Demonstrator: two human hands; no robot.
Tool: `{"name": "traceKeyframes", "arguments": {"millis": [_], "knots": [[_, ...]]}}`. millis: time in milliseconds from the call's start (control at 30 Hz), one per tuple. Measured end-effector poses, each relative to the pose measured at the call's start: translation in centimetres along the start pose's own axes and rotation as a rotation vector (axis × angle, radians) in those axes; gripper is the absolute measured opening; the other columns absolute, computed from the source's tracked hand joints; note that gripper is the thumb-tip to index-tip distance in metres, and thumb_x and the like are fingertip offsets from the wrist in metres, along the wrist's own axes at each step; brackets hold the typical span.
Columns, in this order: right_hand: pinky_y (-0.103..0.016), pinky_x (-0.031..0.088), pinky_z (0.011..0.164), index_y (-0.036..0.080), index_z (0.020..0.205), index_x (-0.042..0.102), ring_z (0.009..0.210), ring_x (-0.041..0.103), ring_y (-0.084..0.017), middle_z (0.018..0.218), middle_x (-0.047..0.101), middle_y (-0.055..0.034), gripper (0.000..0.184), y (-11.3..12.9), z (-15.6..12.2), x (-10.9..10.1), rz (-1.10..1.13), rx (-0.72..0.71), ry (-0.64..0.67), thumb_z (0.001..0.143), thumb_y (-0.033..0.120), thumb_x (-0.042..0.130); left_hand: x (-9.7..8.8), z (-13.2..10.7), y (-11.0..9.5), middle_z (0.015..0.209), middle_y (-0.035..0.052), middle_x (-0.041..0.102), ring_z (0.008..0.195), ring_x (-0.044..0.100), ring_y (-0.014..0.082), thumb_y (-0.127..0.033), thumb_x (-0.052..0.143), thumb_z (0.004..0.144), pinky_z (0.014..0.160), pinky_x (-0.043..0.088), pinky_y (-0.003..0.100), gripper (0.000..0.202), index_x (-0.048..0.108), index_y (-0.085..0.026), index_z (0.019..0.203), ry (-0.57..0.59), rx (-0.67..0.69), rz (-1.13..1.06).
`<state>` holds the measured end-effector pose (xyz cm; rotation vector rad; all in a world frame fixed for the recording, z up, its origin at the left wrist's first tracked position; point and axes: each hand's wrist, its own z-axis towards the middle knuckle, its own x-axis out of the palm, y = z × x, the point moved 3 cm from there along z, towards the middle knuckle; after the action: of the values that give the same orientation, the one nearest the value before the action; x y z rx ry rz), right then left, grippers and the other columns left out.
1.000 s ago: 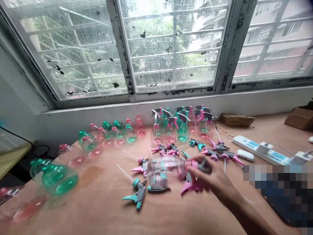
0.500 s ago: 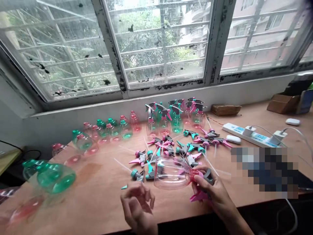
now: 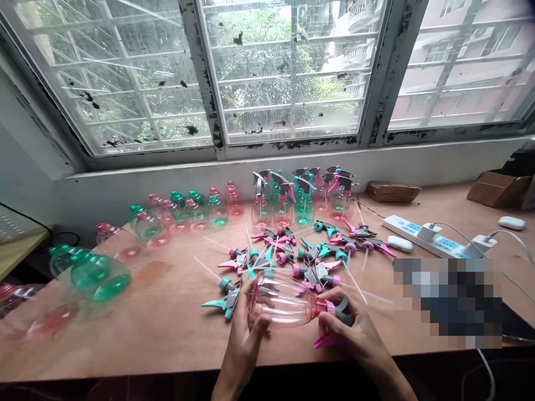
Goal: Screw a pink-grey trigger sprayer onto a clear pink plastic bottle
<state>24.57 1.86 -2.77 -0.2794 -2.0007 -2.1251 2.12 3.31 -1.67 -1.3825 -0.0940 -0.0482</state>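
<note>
A clear pink spray bottle (image 3: 284,303) lies sideways between my hands, its base to the left and its neck to the right. My left hand (image 3: 246,323) is wrapped around the base end. At the neck, my right hand (image 3: 353,328) grips the pink collar of a grey-and-pink trigger spray head (image 3: 343,312), which sits against the bottle's mouth; whether it is screwed tight I cannot tell. Just beyond the bottle lie several loose trigger heads (image 3: 309,253) in pink, teal and grey, with thin clear dip tubes. A teal one (image 3: 225,295) is close to my left hand.
Several bottles with spray heads (image 3: 304,206) stand near the wall. Pink and green bottles without heads (image 3: 100,278) line the table's left side. To the right are a white power strip (image 3: 434,236) with plugs, a white case (image 3: 399,243) and a brown packet (image 3: 393,192).
My left hand has moved up from below the bottle and closed around its base. The bottle is now held in both hands, and the view has shifted slightly.
</note>
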Motion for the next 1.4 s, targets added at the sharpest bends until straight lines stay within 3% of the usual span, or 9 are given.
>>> {"name": "traceKeyframes", "arguments": {"millis": [100, 167, 300, 500, 667, 833, 1033, 1233, 1400], "knots": [[-0.028, 0.058, 0.058, 0.018, 0.099, 0.069, 0.056, 0.067, -0.017, 0.062, 0.072, -0.0002, 0.045, -0.3, 0.3, 0.1, -0.016, -0.002, 0.028, 0.081, 0.053, 0.09, -0.3, 0.0, 0.7, 0.134, 0.0175, 0.072, 0.109, 0.075, 0.0311, -0.061, 0.091, 0.073, 0.082, 0.066, 0.033, 0.102, 0.048, -0.023, 0.157, 0.051, -0.047, 0.019], [-0.028, 0.058, 0.059, 0.018, 0.099, 0.068, 0.057, 0.068, -0.017, 0.062, 0.073, -0.0007, 0.044, -0.6, 0.6, 0.1, -0.008, 0.004, 0.032, 0.082, 0.053, 0.09, -0.5, 0.0, 1.0, 0.162, 0.0156, 0.054, 0.132, 0.068, 0.0358, -0.055, 0.095, 0.07, 0.096, 0.065, 0.036, 0.105, 0.046, -0.03, 0.159, 0.015, -0.053, -0.006], [-0.029, 0.058, 0.058, 0.016, 0.111, 0.067, 0.053, 0.068, -0.018, 0.058, 0.073, 0.0001, 0.053, -1.2, 1.2, -0.2, 0.022, 0.044, -0.001, 0.082, 0.055, 0.09, -0.3, 0.4, 1.5, 0.174, 0.0118, 0.042, 0.153, 0.051, 0.0401, -0.054, 0.096, 0.07, 0.117, 0.054, 0.044, 0.103, 0.048, -0.034, 0.159, 0.06, -0.017, 0.017], [-0.033, 0.063, 0.059, 0.017, 0.099, 0.071, 0.057, 0.069, -0.019, 0.064, 0.072, 0.0004, 0.053, -1.0, 1.2, -0.6, -0.015, 0.051, -0.085, 0.072, 0.056, 0.096, -0.2, 1.0, 2.2, 0.173, 0.0094, 0.044, 0.155, 0.049, 0.0376, -0.049, 0.088, 0.081, 0.13, 0.038, 0.053, 0.092, 0.044, -0.038, 0.162, 0.105, 0.048, 0.145], [-0.029, 0.061, 0.059, 0.019, 0.096, 0.074, 0.06, 0.067, -0.017, 0.07, 0.069, 0.0014, 0.051, -0.6, 0.8, -0.2, -0.037, -0.017, -0.156, 0.07, 0.058, 0.096, -0.4, 1.1, 2.5, 0.165, 0.0107, 0.055, 0.164, 0.034, 0.0373, -0.046, 0.074, 0.093, 0.136, 0.021, 0.058, 0.066, 0.055, -0.029, 0.155, -0.037, 0.13, 0.369], [-0.028, 0.058, 0.058, 0.018, 0.096, 0.071, 0.057, 0.068, -0.017, 0.065, 0.073, -0.0005, 0.05, -0.6, 0.9, 0.2, -0.032, -0.018, -0.083, 0.076, 0.059, 0.092, -0.1, 0.9, 2.7, 0.167, 0.015, 0.052, 0.158, 0.044, 0.0419, -0.054, 0.095, 0.07, 0.131, 0.037, 0.054, 0.101, 0.051, -0.026, 0.156, -0.03, 0.026, 0.163], [-0.029, 0.06, 0.056, 0.017, 0.099, 0.072, 0.057, 0.071, -0.019, 0.065, 0.073, -0.0009, 0.05, -0.9, 0.9, 0.2, -0.073, -0.002, -0.055, 0.079, 0.06, 0.09, 0.2, 0.5, 1.8, 0.153, 0.0164, 0.066, 0.14, 0.065, 0.0386, -0.055, 0.09, 0.077, 0.112, 0.059, 0.044, 0.095, 0.049, -0.026, 0.158, 0.025, -0.072, -0.033], [-0.027, 0.061, 0.06, 0.017, 0.1, 0.072, 0.058, 0.067, -0.016, 0.063, 0.072, -0.0002, 0.05, -0.5, 1.1, -0.4, -0.018, -0.049, -0.092, 0.079, 0.058, 0.091, 0.8, 0.5, 1.4, 0.173, 0.0084, 0.046, 0.156, 0.048, 0.0361, -0.047, 0.086, 0.085, 0.122, 0.049, 0.046, 0.076, 0.056, -0.036, 0.153, 0.031, 0.018, 0.051], [-0.026, 0.063, 0.058, 0.018, 0.097, 0.074, 0.059, 0.069, -0.015, 0.07, 0.072, 0.0012, 0.052, -0.5, 1.0, 0.1, -0.03, -0.028, -0.085, 0.068, 0.053, 0.099, 0.3, 1.0, 2.0, 0.169, 0.0136, 0.051, 0.157, 0.047, 0.0382, -0.048, 0.09, 0.08, 0.132, 0.035, 0.051, 0.087, 0.052, -0.029, 0.156, 0.01, 0.032, 0.027]]}}
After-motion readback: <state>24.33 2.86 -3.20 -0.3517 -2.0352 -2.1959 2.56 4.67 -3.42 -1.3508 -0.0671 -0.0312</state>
